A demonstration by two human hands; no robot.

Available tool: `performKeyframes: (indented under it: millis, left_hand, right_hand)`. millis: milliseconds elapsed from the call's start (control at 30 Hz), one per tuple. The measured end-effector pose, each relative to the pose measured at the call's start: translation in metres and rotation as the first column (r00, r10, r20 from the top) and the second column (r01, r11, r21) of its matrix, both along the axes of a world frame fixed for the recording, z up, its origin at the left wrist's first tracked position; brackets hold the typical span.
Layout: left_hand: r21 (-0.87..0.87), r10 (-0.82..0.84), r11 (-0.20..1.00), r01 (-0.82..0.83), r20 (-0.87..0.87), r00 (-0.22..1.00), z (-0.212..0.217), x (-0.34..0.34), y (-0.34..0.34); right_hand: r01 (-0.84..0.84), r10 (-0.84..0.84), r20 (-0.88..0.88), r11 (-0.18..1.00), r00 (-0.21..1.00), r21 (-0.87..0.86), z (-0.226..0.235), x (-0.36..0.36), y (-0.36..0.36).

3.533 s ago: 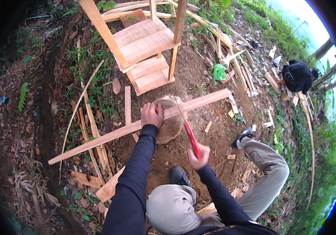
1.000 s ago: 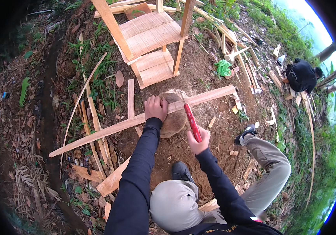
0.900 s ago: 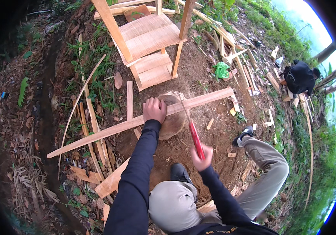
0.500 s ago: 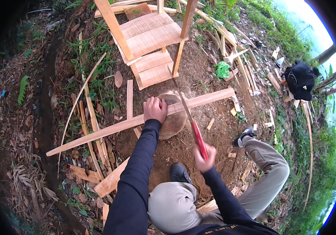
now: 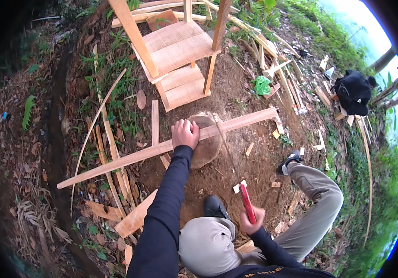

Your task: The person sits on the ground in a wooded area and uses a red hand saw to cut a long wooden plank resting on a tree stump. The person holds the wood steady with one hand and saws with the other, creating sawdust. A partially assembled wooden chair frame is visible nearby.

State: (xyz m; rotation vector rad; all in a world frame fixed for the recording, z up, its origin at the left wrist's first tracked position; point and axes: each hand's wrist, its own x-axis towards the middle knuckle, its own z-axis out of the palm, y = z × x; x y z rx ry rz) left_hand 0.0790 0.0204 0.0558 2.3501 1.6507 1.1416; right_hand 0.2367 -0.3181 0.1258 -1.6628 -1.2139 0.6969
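Observation:
A long, pale wooden strip [image 5: 249, 120] lies slantwise across a round tree stump [image 5: 205, 154], both its ends jutting past the stump. My left hand [image 5: 185, 134] is closed over the strip, pressing it against the stump's left side. Lower right, my right hand [image 5: 252, 220] grips the red handle of a handsaw [image 5: 248, 202]. The saw's thin, dark blade runs up from the handle and crosses the strip just right of the stump's middle. The cut itself is too small to make out.
A wooden shelf-like frame [image 5: 180, 44] stands beyond the stump. Offcuts and a green plastic bag [image 5: 261, 85] lie at the far right, near a black bag-like bundle [image 5: 354, 92]. Long wooden strips [image 5: 115, 162] and a wide board [image 5: 136, 215] lie to the left. My shoes flank the stump's near side.
My right hand has drawn the saw back toward me and slightly right, so the handle sits farther from the strip. My left hand keeps its hold on the strip.

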Motion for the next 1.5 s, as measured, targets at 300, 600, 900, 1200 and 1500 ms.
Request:
performKeyframes:
  millis: [300,600,900,1200,1500]
  left_hand:
    - [0.013,0.074,0.997,-0.074,-0.020,0.997,0.000,0.000,0.004]
    - [0.033,0.032,0.999,-0.032,-0.022,0.999,0.004,0.003,0.003]
    - [-0.002,0.047,0.999,-0.047,-0.054,0.997,-0.003,0.007,-0.001]
    - [-0.001,0.022,1.000,-0.022,-0.051,0.998,-0.001,0.001,-0.004]
    - [-0.012,0.022,1.000,-0.023,-0.087,0.996,0.000,0.004,-0.003]
  right_hand:
    - [0.025,-0.013,-0.114,0.994,0.993,0.104,-0.006,0.000,0.112]
    - [-0.005,0.008,-0.085,1.000,0.996,0.031,0.016,0.013,0.030]
    - [-0.001,0.019,-0.087,0.979,0.996,0.202,-0.018,0.008,0.126]
    - [-0.012,0.019,-0.097,0.997,0.995,0.070,0.004,0.012,0.008]
    - [-0.007,0.029,-0.131,0.986,0.991,0.165,-0.005,0.003,0.135]
